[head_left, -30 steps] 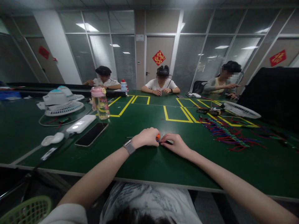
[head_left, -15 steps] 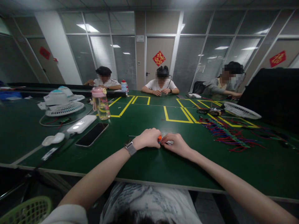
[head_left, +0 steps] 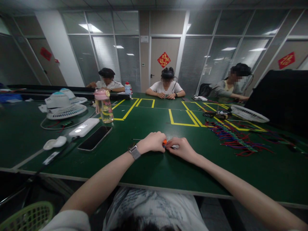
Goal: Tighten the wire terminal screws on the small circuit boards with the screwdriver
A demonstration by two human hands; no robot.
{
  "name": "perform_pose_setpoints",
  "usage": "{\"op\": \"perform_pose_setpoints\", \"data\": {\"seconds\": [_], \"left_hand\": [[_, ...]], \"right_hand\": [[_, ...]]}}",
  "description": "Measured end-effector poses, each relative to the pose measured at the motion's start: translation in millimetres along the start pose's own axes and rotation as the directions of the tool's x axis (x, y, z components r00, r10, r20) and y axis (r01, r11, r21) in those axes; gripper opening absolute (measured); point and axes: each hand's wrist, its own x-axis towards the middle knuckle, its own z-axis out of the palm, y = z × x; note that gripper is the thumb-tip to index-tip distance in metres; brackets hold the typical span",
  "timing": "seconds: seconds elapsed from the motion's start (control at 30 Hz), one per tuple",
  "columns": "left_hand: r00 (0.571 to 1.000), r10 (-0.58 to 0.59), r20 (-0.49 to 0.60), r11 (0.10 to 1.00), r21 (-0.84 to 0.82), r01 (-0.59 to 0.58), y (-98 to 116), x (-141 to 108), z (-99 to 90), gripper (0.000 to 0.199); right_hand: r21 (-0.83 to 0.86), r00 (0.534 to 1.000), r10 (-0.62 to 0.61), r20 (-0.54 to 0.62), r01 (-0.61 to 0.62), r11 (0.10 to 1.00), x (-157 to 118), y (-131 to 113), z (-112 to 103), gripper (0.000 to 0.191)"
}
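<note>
At the front middle of the table, my left hand is closed around a small orange piece that shows at its thumb side. A thin rod sticks out left of this fist; whether it joins the orange piece I cannot tell. Beside it my right hand is closed in a pinch, fingertips against a tiny bluish bit just under the orange piece. Something white shows beneath the right fingers, its kind unclear. The fingertips of both hands nearly meet and hide most of what they hold.
Left lie a black phone, a white device, a pink-lidded bottle and white fans. Wired circuit boards and a fan grille lie right, near a black panel. Several people sit across the table.
Both my hands keep nearly the same place and grip. The orange piece between them shows slightly differently. Across the table, the middle person's hands have shifted a little.
</note>
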Motion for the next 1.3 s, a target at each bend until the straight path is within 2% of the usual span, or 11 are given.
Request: {"op": "perform_pose_setpoints", "data": {"seconds": [0.17,0.37,0.43,0.53,0.63,0.7,0.77,0.87,1.03,1.17,1.3], "left_hand": [[1.000,-0.008,0.007,1.000,-0.010,0.008,1,0,-1.2,0.021],[1.000,-0.017,0.006,0.999,-0.029,0.017,0,0,-1.6,0.026],[1.000,-0.014,0.006,0.999,-0.040,0.015,-2,0,-1.3,0.027],[1.000,0.006,-0.001,0.997,-0.080,-0.006,-8,0,-4.0,0.029],[0.999,0.024,-0.048,0.980,-0.199,-0.033,-17,-2,-13.4,0.041],[0.987,0.010,-0.163,0.940,-0.336,-0.065,-25,-3,-22.3,0.045],[0.939,-0.098,-0.330,0.890,-0.451,-0.065,-31,-3,-30.8,0.040],[0.813,-0.286,-0.508,0.817,-0.572,-0.069,-40,-1,-38.6,0.033],[0.637,-0.494,-0.591,0.742,-0.669,-0.045,-54,2,-40.1,0.032],[0.573,-0.534,-0.621,0.730,-0.681,-0.058,-61,3,-40.0,0.031],[0.564,-0.544,-0.621,0.734,-0.678,-0.039,-61,5,-39.3,0.029]], "right_hand": [[0.084,0.993,0.118,-0.008,-0.116,0.990,0,4,1,0.012],[-0.060,0.989,-0.146,0.024,0.147,0.987,0,1,-4,0.015],[-0.102,0.985,-0.173,-0.018,0.170,0.980,-1,1,-8,0.016],[-0.087,0.988,-0.075,-0.136,0.064,0.994,-1,4,-13,0.012],[0.082,0.971,0.106,-0.214,-0.091,0.993,-1,8,-15,0.009],[0.223,0.946,0.241,-0.217,-0.192,0.956,-1,9,-15,0.011],[0.337,0.913,0.366,-0.180,-0.292,0.895,1,9,-14,0.016],[0.429,0.871,0.482,-0.093,-0.402,0.809,3,5,-12,0.019],[0.465,0.869,0.495,0.006,-0.440,0.768,5,-2,-4,0.017],[0.507,0.894,0.446,0.041,-0.404,0.762,4,-3,2,0.018],[0.478,0.907,0.420,0.029,-0.382,0.791,4,0,6,0.022]]}}
